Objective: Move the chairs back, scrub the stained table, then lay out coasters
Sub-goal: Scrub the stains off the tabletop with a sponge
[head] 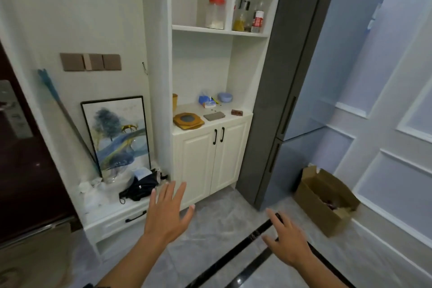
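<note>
We stand facing a tall grey fridge [327, 65] and, to its left, a white shelving cabinet [203, 159] with two closed doors under an open counter. No table or chair shows anywhere in this view, so we cannot tell whether the chairs are moved back or the stains scrubbed off; both steps remain unconfirmed from here.

Low on the left a framed picture [117, 133] leans against the wall, and on the floor to the right of the fridge sits an open cardboard box [325, 196]. Neither belongs to our job.

Our left hand [168, 215] is raised in front of the cabinet doors, fingers spread and straight, holding nothing. Our right hand [286, 241] hangs lower over the tiled floor, fingers loosely extended, also empty. Both are well apart from the counter.

The task's thing lies on that counter: a stack of wooden coasters [188, 120], octagonal with a dark centre, near the left front edge. Just beside it to the right lies a flat grey pad [214, 116], which may be a cloth or another mat; we cannot tell which. Behind them sit a blue tissue pack [207, 101] and a small blue bowl [225, 97].

We judge that we are at the fetching stage, with the coasters not yet picked up and the laying-out entirely left to do.
</note>
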